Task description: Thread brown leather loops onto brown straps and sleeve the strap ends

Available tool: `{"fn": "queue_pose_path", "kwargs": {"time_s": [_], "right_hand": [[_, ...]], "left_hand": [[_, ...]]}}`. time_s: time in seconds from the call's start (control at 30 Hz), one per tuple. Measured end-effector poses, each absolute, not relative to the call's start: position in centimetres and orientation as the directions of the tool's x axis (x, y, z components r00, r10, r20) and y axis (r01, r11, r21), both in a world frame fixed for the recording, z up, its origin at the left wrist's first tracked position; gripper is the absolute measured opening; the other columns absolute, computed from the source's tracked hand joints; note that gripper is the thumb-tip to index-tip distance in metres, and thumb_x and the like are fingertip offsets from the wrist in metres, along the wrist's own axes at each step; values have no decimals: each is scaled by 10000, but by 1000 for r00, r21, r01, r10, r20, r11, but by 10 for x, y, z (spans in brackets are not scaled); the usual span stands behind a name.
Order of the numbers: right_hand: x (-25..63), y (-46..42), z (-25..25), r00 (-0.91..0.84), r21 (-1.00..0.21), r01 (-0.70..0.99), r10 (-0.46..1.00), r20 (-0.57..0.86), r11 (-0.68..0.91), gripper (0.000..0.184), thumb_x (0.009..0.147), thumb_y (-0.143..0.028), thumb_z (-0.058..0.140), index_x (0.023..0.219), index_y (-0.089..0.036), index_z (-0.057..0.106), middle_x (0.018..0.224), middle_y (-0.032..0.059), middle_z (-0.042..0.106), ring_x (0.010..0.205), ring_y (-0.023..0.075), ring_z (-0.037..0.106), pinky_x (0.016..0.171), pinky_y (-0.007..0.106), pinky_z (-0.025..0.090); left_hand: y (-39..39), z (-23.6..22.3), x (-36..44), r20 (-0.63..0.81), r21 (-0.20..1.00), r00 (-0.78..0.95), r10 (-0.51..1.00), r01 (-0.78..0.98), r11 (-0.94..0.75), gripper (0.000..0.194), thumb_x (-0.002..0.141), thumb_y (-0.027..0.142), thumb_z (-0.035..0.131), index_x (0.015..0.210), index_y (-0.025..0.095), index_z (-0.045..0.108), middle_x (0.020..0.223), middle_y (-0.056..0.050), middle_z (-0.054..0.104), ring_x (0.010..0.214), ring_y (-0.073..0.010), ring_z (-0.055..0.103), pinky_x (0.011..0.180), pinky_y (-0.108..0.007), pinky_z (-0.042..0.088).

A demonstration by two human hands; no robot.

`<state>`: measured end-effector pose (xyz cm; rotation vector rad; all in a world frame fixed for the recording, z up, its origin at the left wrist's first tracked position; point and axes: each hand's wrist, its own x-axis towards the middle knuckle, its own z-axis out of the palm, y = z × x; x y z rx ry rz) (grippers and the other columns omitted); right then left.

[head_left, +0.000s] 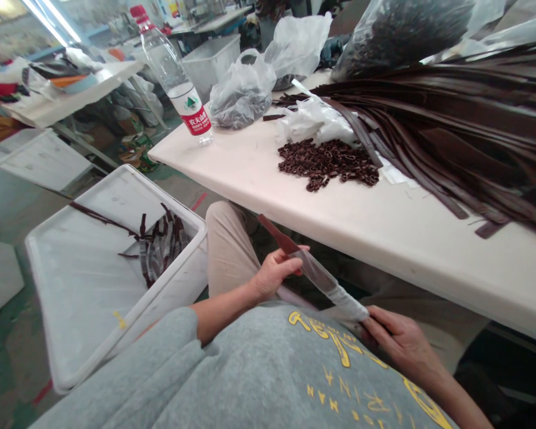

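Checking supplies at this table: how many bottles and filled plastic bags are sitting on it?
Plastic water bottle: 1
Filled plastic bags: 3
Total: 4

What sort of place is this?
Probably a leather-goods workshop: a table piled with dark brown straps and small brown loops, a white plastic bin holding more strips, and a plastic-wrapped strap in the left hand and right hand.

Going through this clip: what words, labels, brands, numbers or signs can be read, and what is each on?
Plastic water bottle, red label: "农夫山泉"
Grey sweatshirt, yellow print: "RINA"; the other letters are too folded to read
Coloured sheets far back: too small to read
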<state>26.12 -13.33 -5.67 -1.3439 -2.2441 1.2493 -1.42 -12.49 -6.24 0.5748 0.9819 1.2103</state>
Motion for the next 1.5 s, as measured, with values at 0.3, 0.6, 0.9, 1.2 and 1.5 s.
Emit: {"fn": "queue_pose_path", "kwargs": {"time_s": [0.3,0.6,0.9,1.2,1.5], "right_hand": [[316,-146,-39,-486,-828,558,788,-377,-53,564,905,-666,467,614,-205,611,546,21,557,510,150,512,491,268,408],[337,-159,-36,-472,-854,483,764,-441,-194,466,881,-616,548,676,-210,645,547,18,561,469,138,507,443,254,414],[348,-164,-39,-390,-810,403,721,-572,-425,528,777,-724,588,662,-212,650,476,15,508,396,119,421,364,251,337],[335,-142,-46,251,-794,545,956,-150,-267,416,887,-575,508,886,-217,721,920,102,746,859,246,693,809,368,540],[240,-106,-39,-449,-855,517,839,-307,-37,257,874,-409,558,836,-206,710,748,6,717,675,171,631,623,275,468]], "left_hand": [[-97,-43,-53,-233,959,-83,969,-183,215,325,709,397,794,912,149,740,655,10,677,565,-84,588,571,-201,476],[-99,-40,-35,-429,816,36,903,-412,405,293,675,344,801,815,156,625,570,58,580,461,-41,506,439,-141,390],[-94,-39,-35,-361,931,2,933,-60,360,361,704,481,775,753,151,636,543,32,612,460,-63,528,470,-172,424],[-103,-47,-11,-497,828,254,830,-149,541,435,723,546,741,648,160,555,545,31,596,419,-47,487,426,-163,373],[-101,-36,7,-445,882,320,837,-5,471,381,748,521,721,716,155,620,578,23,616,466,-60,512,474,-180,393]]}}
